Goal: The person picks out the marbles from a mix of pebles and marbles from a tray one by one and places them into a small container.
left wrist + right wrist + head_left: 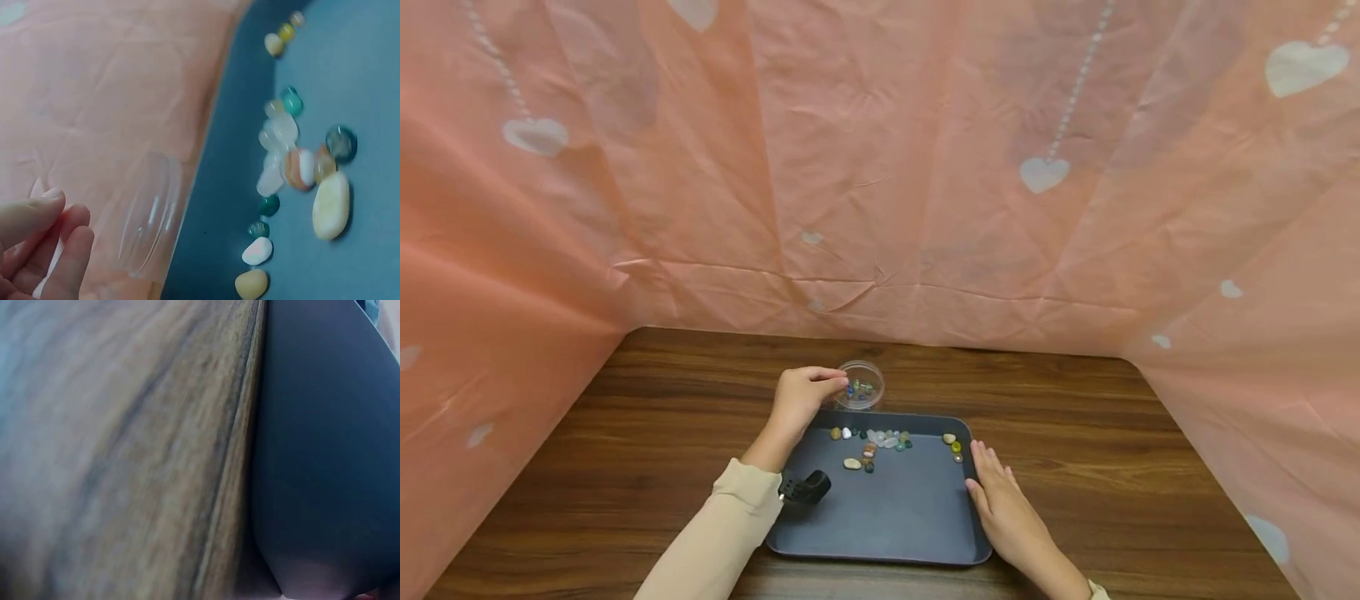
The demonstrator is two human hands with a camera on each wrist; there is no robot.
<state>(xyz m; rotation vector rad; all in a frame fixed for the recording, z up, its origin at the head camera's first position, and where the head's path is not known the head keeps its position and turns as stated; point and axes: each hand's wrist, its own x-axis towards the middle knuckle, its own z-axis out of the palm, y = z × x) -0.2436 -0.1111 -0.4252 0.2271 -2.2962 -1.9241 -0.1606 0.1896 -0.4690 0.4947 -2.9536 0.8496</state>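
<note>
My left hand [801,400] is at the left rim of a round clear container [868,402] behind the tray. Thumb and fingers are drawn together; in the left wrist view no stone shows at the left fingertips [53,194], and whether something tiny is pinched there is hidden. Small blue and green pieces lie in the container. With fingers straight, my right hand [1011,517] rests along the right side of the dark grey tray [917,508]. A row of polished stones [880,437] lies along the tray's far side, with a cream oval stone [852,463] in front of it.
Three stones, among them a yellow one [956,447], sit in the tray's far right corner. A black strap with a camera [808,487] on the left wrist hangs over the tray. The wooden table [700,392] meets a pink curtain [887,208] at the back.
</note>
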